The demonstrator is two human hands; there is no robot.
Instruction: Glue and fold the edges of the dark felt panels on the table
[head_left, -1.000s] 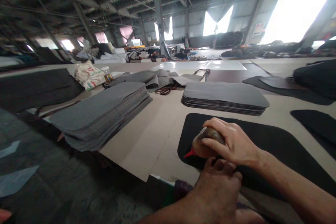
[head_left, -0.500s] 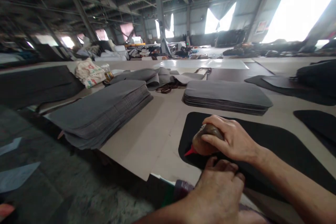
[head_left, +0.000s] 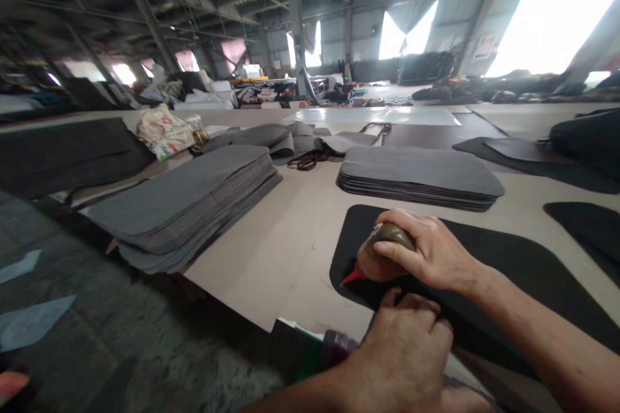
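A black sheet with rounded corners [head_left: 508, 258] lies flat on the beige table. My right hand [head_left: 429, 248] is wrapped round a brown bottle [head_left: 382, 255], which is tilted with its red nozzle [head_left: 352, 275] pointing down at the sheet's left end. My left hand [head_left: 404, 342] rests at the near edge of the sheet, just below the bottle, its fingers curled and the fingertips partly hidden. Whether it pinches the sheet's edge cannot be made out.
Stacks of grey sheets stand at the left [head_left: 184, 200] and behind the black sheet [head_left: 416, 174]. Farther back are loose grey pieces [head_left: 261, 137], a cloth bag [head_left: 165, 132] and a jar [head_left: 197, 132]. More dark pieces lie at the right [head_left: 588, 232].
The bottle and its red nozzle have shifted very slightly in my right hand's grip. My left hand has hardly moved.
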